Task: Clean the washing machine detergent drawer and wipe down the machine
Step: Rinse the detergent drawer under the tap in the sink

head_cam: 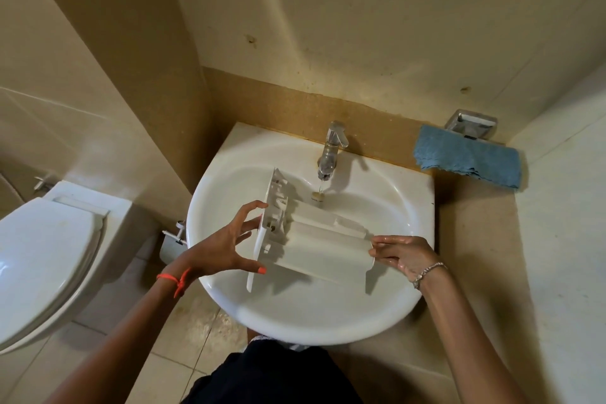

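Over at the far left a closed toilet point(46, 259) sits well apart from the work, playing no part in it. Next comes the left hand point(226, 246), its grip spread wide, fingertips and thumb pressing the broad front panel of the detergent drawer point(314, 246) to steady that end. This white drawer hangs over the basin of the sink point(295, 318), lying crosswise with what looks like its underside turned up, probably so loosened residue and water fall into the bowl rather than on the floor. Behind it the tap point(331, 147) runs a thin stream that lands just past the drawer's far edge, near the drain, so the rinse water is not on the plastic at this instant. Further right, the wet right hand point(403, 256) holds the drawer's rear end, grip pressed around its edge with the thumb on top. Past the sink's right rim a folded blue cloth point(469, 157) waits on the table beside the wall, likely kept dry for wiping the machine, which is out of view.
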